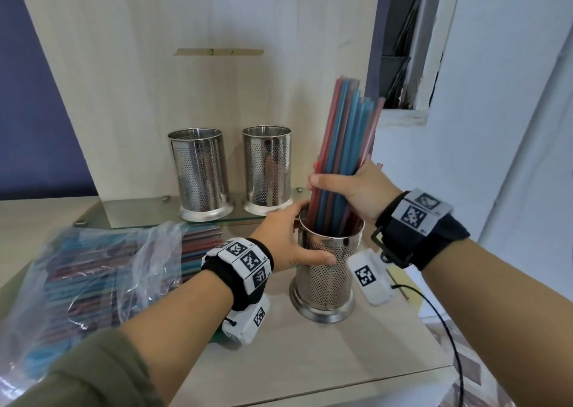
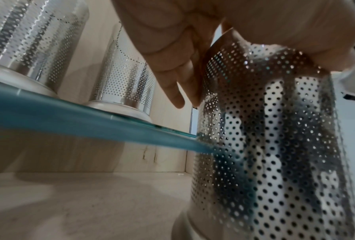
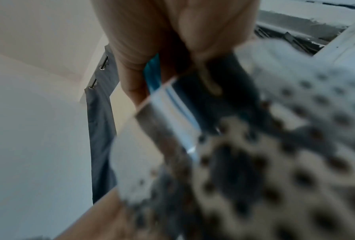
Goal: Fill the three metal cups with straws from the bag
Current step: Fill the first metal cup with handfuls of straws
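Here pale wooden counter (image 1: 310, 360), glass shelf (image 1: 139, 212), white wall (image 1: 511, 96).

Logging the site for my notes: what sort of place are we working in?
Probably a café or shop service corner: perforated metal cups on a glass shelf, a bulk bag of straws, a pale wood counter.

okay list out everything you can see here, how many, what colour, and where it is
Metal cups: three, silver, perforated; two on the glass shelf at the back, one on the counter in front.
Straw bundle: one, red and blue, lower ends inside the front cup.
Bag of straws: one, clear plastic, on the counter at left.
Counter: one, light wood.
Left hand: grips the front cup near its rim.
Right hand: grips the straw bundle.
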Tool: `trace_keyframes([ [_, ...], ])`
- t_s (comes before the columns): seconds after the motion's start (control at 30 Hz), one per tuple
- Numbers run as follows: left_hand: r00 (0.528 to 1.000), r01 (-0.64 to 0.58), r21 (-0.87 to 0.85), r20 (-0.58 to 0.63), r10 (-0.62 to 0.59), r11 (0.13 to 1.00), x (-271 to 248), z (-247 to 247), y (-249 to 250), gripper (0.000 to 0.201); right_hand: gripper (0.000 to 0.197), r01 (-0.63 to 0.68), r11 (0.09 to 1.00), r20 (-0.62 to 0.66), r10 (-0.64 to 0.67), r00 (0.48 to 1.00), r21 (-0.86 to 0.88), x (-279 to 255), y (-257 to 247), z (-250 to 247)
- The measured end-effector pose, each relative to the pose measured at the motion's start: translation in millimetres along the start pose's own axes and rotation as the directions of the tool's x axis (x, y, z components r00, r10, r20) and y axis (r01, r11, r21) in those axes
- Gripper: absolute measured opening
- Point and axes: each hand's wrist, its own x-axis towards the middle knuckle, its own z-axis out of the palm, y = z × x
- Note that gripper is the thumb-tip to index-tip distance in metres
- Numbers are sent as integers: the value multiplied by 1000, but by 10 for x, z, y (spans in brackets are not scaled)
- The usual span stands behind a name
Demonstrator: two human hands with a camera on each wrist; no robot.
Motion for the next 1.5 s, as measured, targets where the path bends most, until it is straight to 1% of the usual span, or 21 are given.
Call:
trace_keyframes([
  [0.07,1000,-3,0,-3,3,1000,-2,5,-7,114,53,-81,994,-29,79,996,-69,-6,94,65],
  [0.1,1000,-7,4,-1,7,1000,-1,6,-11,113,56,-113,991,-45,110,993,-69,-15,110,91],
  [0.2,1000,-6,6,2,6,1000,-6,0,-5,109,49,-97,993,-98,90,991,-66,-72,64,148],
  [0.23,1000,-5,3,2,5,1000,-7,0,-5,106,51,-47,998,-109,42,993,-43,-97,34,173],
  [0.27,1000,-3,5,0,3,1000,-7,1,-7,103,58,16,1000,-123,-19,992,-24,-124,6,206],
  [0.33,1000,-3,14,-15,3,1000,-7,6,-9,101,77,115,993,-175,-115,978,-10,-151,-16,234],
  [0.43,1000,-2,21,-17,3,1000,-7,10,-1,100,95,193,976,-205,-211,956,-102,-137,-71,198],
  [0.53,1000,-13,28,-17,13,1000,-9,13,8,101,104,231,946,-231,-283,931,-229,-151,-175,140],
  [0.63,1000,-3,32,-13,3,999,-8,14,3,104,102,322,907,-231,-386,893,-272,-197,-248,35],
  [0.7,1000,12,38,-8,-12,999,-5,16,-6,105,103,357,846,-227,-466,855,-395,-265,-276,-63],
  [0.73,1000,15,41,-7,-15,999,-6,18,-7,105,107,339,816,-230,-483,845,-468,-300,-270,-93],
  [0.77,1000,19,49,-7,-19,999,-10,17,-4,104,115,295,802,-241,-469,850,-519,-331,-245,-105],
  [0.8,1000,22,59,-9,-21,998,-13,18,2,103,126,231,815,-259,-416,872,-531,-337,-184,-87],
  [0.87,999,32,74,-6,-32,997,-23,20,12,100,145,121,890,-259,-255,932,-440,-312,-53,19],
  [0.9,999,39,83,-1,-39,996,-28,21,23,100,150,93,918,-242,-198,950,-386,-280,8,78],
  [0.97,999,53,102,2,-54,993,-40,25,44,102,155,73,944,-203,-144,969,-323,-205,81,163],
  [1.07,999,36,105,5,-37,994,-55,33,87,103,148,45,933,-157,-107,982,-357,-124,45,221],
  [1.2,1000,25,82,-12,-24,996,-70,29,98,111,131,-7,917,-167,-65,984,-398,-28,95,114],
  [1.33,1000,13,105,-28,-10,994,-98,25,100,104,112,67,959,-56,-85,995,-275,-66,173,-48],
  [1.4,999,18,103,-33,-15,995,-106,25,112,102,115,94,953,-23,-105,994,-287,-102,165,-119],
  [1.5,999,40,89,-30,-37,995,-118,26,123,102,129,111,947,7,-114,993,-302,-164,93,-181],
])
